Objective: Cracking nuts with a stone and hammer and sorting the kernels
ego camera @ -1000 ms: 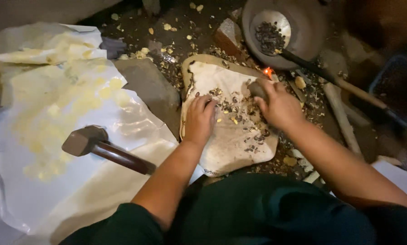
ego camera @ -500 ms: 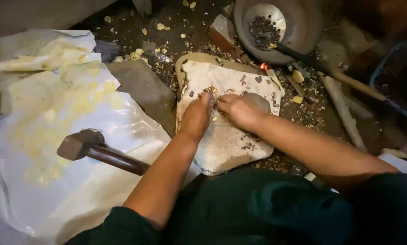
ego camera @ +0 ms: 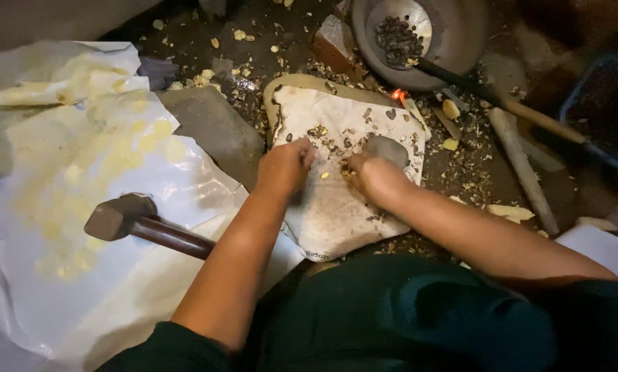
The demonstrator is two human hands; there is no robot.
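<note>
both hands have drawn together since a second ago: left hand (ego camera: 285,165) and right hand (ego camera: 371,176), fingers curled, pick at shell fragments (ego camera: 329,148) on the white cloth (ego camera: 336,213); grip contents unclear. hammer (ego camera: 133,219) lies unused on plastic sheet (ego camera: 61,207).

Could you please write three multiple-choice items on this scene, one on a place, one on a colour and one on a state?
1. Where does the hammer lie?
A. on the white sheet
B. in the metal bowl
C. on the grey stone

2. What colour are the flakes spread on the white sheet?
A. red
B. pale yellow
C. blue

3. What is the left hand doing?
A. gripping the hammer
B. resting fingers-down on the white cloth
C. lifting the bowl

Answers: A, its head sits left on the sheet; B, they look yellowish; B, it touches the cloth among scraps.
</note>
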